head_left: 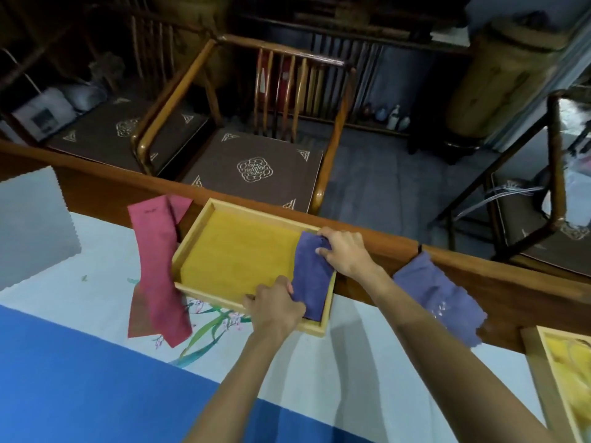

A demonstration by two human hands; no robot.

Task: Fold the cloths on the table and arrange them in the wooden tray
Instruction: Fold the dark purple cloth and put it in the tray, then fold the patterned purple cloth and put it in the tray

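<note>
A wooden tray (192, 238) with a yellow lining sits near the table's far edge. A folded purple cloth (311, 276) lies along the tray's right side. My left hand (275, 306) grips the cloth's near end at the tray's front rim. At the cloth's far end, my right hand (343, 251) pinches the fabric. A pink-red cloth (156, 266) lies in a long strip left of the tray, partly over its corner. Another purple cloth (438, 298) lies unfolded on the wooden ledge to the right.
A grey cloth (32, 228) lies at the far left. A blue mat (80, 378) covers the near table over a white flower-painted cover. A second wooden tray (537, 362) shows at the right edge. Wooden chairs (249, 155) stand beyond the table.
</note>
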